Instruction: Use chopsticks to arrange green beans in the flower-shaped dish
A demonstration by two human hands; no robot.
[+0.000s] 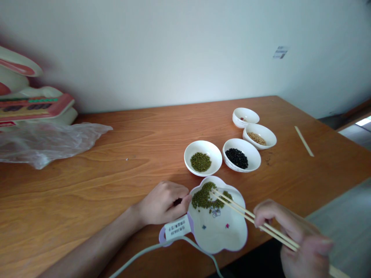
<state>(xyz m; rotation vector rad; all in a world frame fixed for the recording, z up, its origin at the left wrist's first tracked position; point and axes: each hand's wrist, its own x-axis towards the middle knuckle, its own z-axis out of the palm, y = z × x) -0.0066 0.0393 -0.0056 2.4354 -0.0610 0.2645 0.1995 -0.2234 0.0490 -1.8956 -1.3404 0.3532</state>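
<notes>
A white flower-shaped dish (220,231) with a heap of green mung beans (204,197) sits at the table's near edge. My left hand (164,202) rests against its left rim, fingers curled, thumb touching the edge. My right hand (292,235) holds a pair of wooden chopsticks (246,212) whose tips reach into the green beans in the dish. Behind the dish stand three round white bowls: one with green beans (203,157), one with black beans (241,155), one with yellow beans (259,136).
A fourth small white bowl (245,117) stands at the back, nearly bare. A loose wooden stick (304,141) lies right. A clear plastic bag (43,141) and a pink-and-white object (31,104) lie far left. A grey cable (139,256) runs near the table's front edge.
</notes>
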